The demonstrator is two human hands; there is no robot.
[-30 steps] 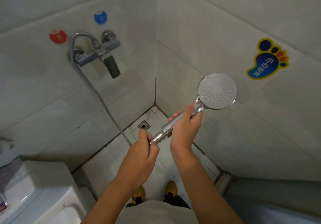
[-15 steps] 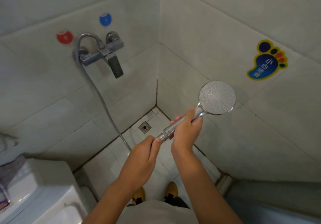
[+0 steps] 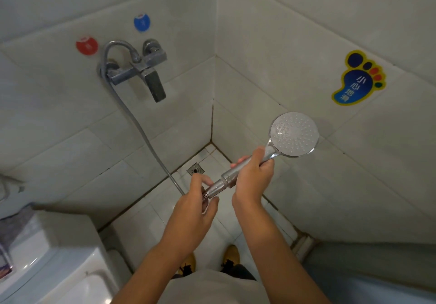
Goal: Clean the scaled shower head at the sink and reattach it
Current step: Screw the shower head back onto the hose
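Note:
A chrome shower head (image 3: 294,134) with a round, spotted face points up toward me at the right of centre. My right hand (image 3: 253,177) grips its handle from the right side. My left hand (image 3: 197,205) pinches the chrome hose nut (image 3: 215,188) at the bottom end of the handle, thumb and fingers round it. The metal hose (image 3: 141,129) runs from that nut up the left wall to the chrome mixer tap (image 3: 139,70). The hose's lowest stretch is hidden behind my left hand.
Red (image 3: 86,45) and blue (image 3: 141,22) round stickers sit above the tap. A blue foot-shaped sticker (image 3: 356,79) is on the right wall. A floor drain (image 3: 195,169) lies in the corner. A white toilet tank (image 3: 47,256) stands at lower left. My shoes (image 3: 232,254) show below.
The shower head has sunk a little lower in the view. My left hand has shifted its fingers on the hose nut, and more of the nut now shows.

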